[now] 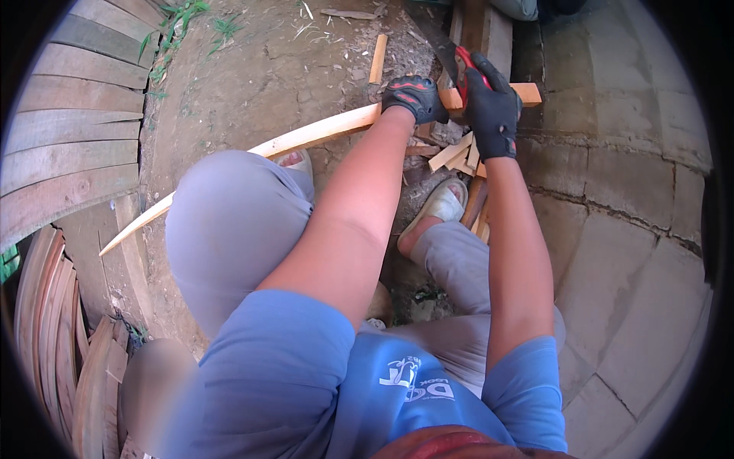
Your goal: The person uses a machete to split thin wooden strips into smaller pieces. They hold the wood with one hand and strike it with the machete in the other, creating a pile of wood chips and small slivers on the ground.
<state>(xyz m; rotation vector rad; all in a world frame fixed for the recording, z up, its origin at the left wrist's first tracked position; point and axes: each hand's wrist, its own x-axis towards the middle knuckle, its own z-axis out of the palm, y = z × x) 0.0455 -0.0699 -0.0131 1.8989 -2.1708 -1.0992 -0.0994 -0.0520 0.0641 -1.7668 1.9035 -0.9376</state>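
Note:
A long, pale wooden strip (pixel 321 128) crosses in front of me, from the left past my raised knee to a short end on the right. My left hand (pixel 414 98), in a black glove, is closed over the strip and holds it down near a timber beam (pixel 498 38). In my right hand (pixel 492 115), also gloved in black, is a handsaw with a red handle (pixel 468 64). Its dark blade (pixel 434 37) slants up and away to the left, beside the strip. Where the blade meets the wood is partly hidden by my hands.
Several offcuts (pixel 457 156) lie below my hands, close to my sandalled foot (pixel 443 203). A small wood piece (pixel 378 59) rests on the dirt ahead. Planks (pixel 84 111) line the left, with stacked boards (pixel 57 314) nearer. Concrete paving (pixel 612 252) covers the right.

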